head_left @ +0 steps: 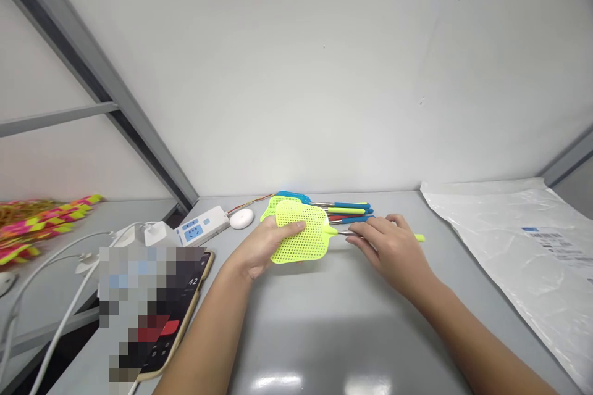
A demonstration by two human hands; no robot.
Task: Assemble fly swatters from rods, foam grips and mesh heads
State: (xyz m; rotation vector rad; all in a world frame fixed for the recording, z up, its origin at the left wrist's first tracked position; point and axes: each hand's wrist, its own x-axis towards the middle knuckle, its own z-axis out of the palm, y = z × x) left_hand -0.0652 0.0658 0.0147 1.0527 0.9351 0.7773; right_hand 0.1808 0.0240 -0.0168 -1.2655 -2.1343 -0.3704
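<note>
A yellow-green fly swatter [306,241] with a perforated head is held level above the grey table. My left hand [266,245] grips the left edge of its head, thumb on top and the other fingers hidden underneath. Around the thin metal shaft, my right hand [386,245] is closed; the yellow-green handle end sticks out to its right. Just behind lies a pile of more fly swatters [349,205] in blue, yellow-green and red, their heads to the left and handles to the right, partly covered by the held one.
At the left are a white power strip [204,226], a round white disc [241,218] and a partly pixelated phone [185,308] beside white cables. A white plastic mailing bag [504,234] covers the right side. Pink-and-yellow items [50,222] lie beyond the left frame post.
</note>
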